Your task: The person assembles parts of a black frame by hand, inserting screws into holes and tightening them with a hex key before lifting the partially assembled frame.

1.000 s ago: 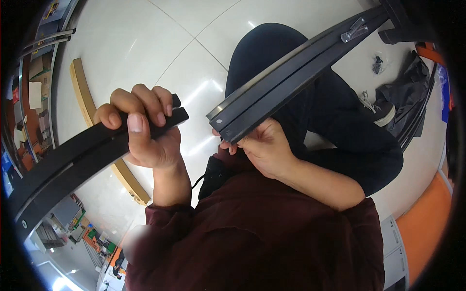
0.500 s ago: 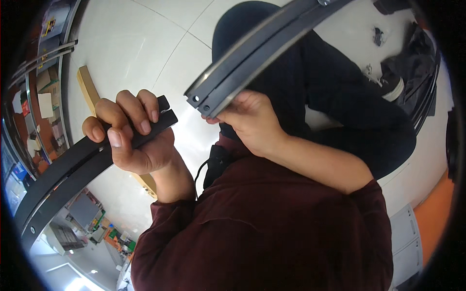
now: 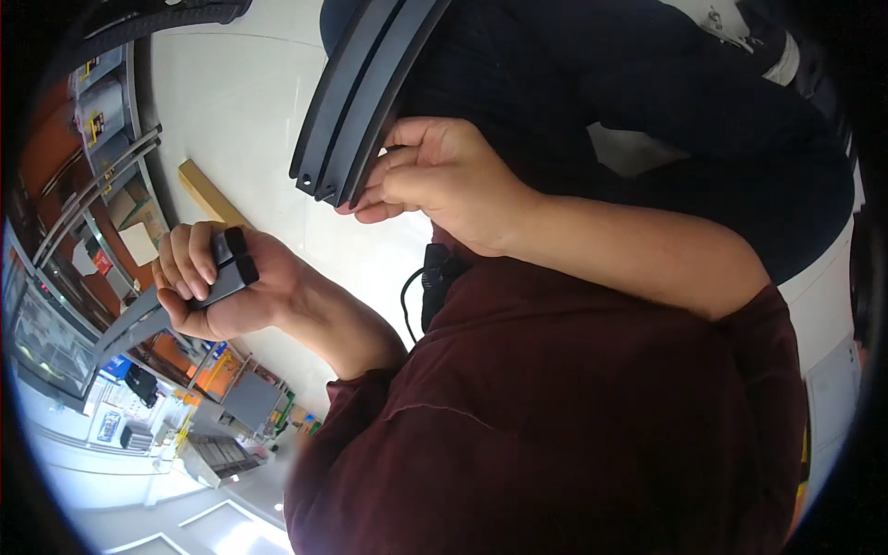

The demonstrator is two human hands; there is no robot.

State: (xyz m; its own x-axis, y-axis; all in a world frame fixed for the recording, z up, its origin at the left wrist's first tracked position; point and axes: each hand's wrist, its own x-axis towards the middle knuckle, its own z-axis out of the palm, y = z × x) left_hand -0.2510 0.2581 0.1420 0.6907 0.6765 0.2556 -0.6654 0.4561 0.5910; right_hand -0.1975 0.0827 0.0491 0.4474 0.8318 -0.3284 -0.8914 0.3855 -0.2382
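Note:
My left hand [image 3: 264,291] is wrapped around a pair of long black bars [image 3: 228,285] laid side by side. Their square dark ends poke out past my palm, while the far length runs off toward the left rim. In my right hand [image 3: 444,180] is a long black grooved rail [image 3: 377,111], its lower end resting against my curled fingers. Small holes show in that end, near the bottom edge. The rail slants up over my leg and leaves the picture at the top. A gap separates the rail's end from the bars.
A tan, box-like strip [image 3: 205,192] lies on the pale tiled floor beyond my left hand. Metal shelving [image 3: 139,148] with boxes stands at the left. My bent legs in dark trousers [image 3: 684,176] fill the upper right, and a black cord [image 3: 405,301] hangs near my waist.
My left hand has dropped lower and the bars point more away from me. The rail in my right hand has shifted left and stands steeper. The whole view has turned somewhat.

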